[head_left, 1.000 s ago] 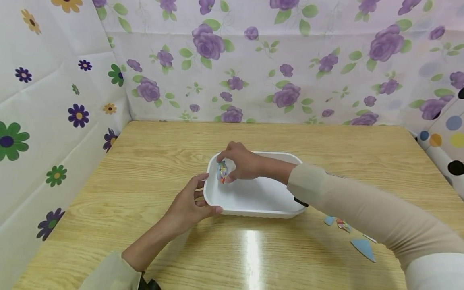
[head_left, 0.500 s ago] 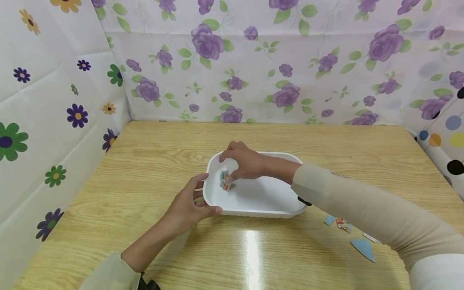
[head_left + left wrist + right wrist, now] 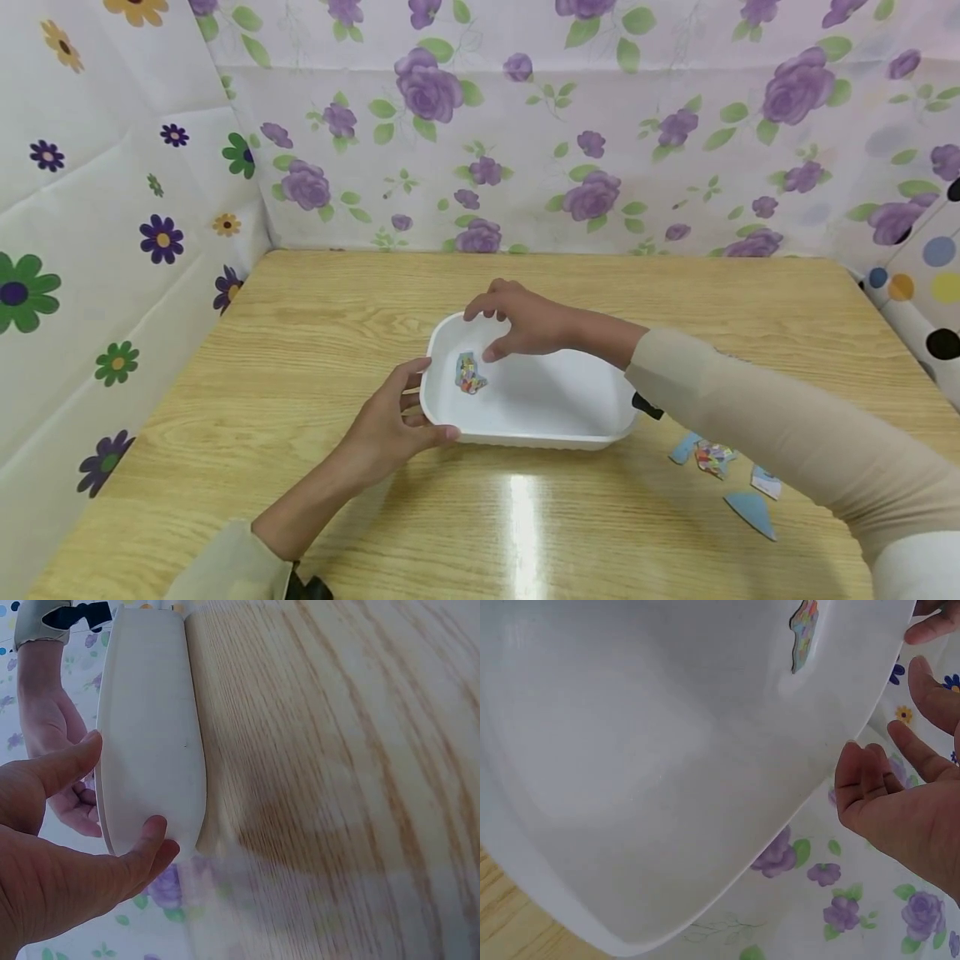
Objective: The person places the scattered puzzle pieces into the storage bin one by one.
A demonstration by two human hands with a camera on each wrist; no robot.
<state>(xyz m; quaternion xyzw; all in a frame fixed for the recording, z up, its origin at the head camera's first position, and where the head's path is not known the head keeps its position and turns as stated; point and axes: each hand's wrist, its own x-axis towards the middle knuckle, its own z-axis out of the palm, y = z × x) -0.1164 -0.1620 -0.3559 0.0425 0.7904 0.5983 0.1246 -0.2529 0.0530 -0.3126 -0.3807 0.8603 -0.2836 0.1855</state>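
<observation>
A white plastic tray (image 3: 555,408) stands on the wooden table. My left hand (image 3: 390,425) grips its left end, with the thumb at the front corner and fingers along the side; the left wrist view shows these fingers against the tray's outer wall (image 3: 150,727). Inside, near the left end, lies a small flat irregular piece (image 3: 470,375) with a multicoloured pattern and light blue edge. Just above and right of it, my right hand (image 3: 528,321) hovers over the tray's back part with thumb and fingers apart, holding nothing. The right wrist view also shows that hand (image 3: 907,802) clear of the piece.
Right of the tray, partly under the right sleeve, lie more flat pieces: a narrow blue one (image 3: 683,448), a multicoloured one (image 3: 714,458), a blue-and-white one (image 3: 766,482) and a plain blue triangular one (image 3: 752,514). Flowered cloth (image 3: 525,167) hangs behind the table.
The right hand has let go of the multicoloured piece, which now lies flat on the tray floor, and has drawn back up and right. The left hand has stayed in place.
</observation>
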